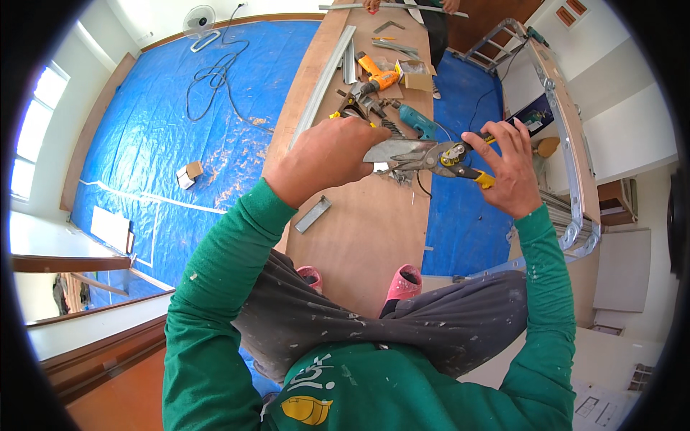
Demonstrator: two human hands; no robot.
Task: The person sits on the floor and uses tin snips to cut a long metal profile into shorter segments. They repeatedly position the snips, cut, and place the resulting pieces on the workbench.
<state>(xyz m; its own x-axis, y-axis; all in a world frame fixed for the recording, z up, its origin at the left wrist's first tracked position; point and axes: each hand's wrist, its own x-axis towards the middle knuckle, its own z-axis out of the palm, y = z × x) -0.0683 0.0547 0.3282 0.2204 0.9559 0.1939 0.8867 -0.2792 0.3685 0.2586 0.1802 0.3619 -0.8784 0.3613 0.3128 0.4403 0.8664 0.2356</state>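
My left hand (323, 154) is closed round one end of a short grey metal piece (388, 150), its fingertips hidden behind it. A pair of tin snips (451, 156) with yellow-and-black handles is in my right hand (512, 172), fingers wrapped over the handles. The jaws lie against the right end of the metal piece; whether they bite into it, I cannot tell. Both hands are raised above a long plywood board (352, 241). Below and beyond them on the board lie an orange drill (379, 73), a teal power drill (415, 120) and several dark tools.
A small metal channel offcut (313, 215) lies nearer me. Long metal strips (323, 82) and an open carton (417, 74) are farther along the board. Another person's hand (450, 6) shows at the far end. Blue tarpaulin (165, 129) covers the floor; a folding ladder (564, 133) stands right.
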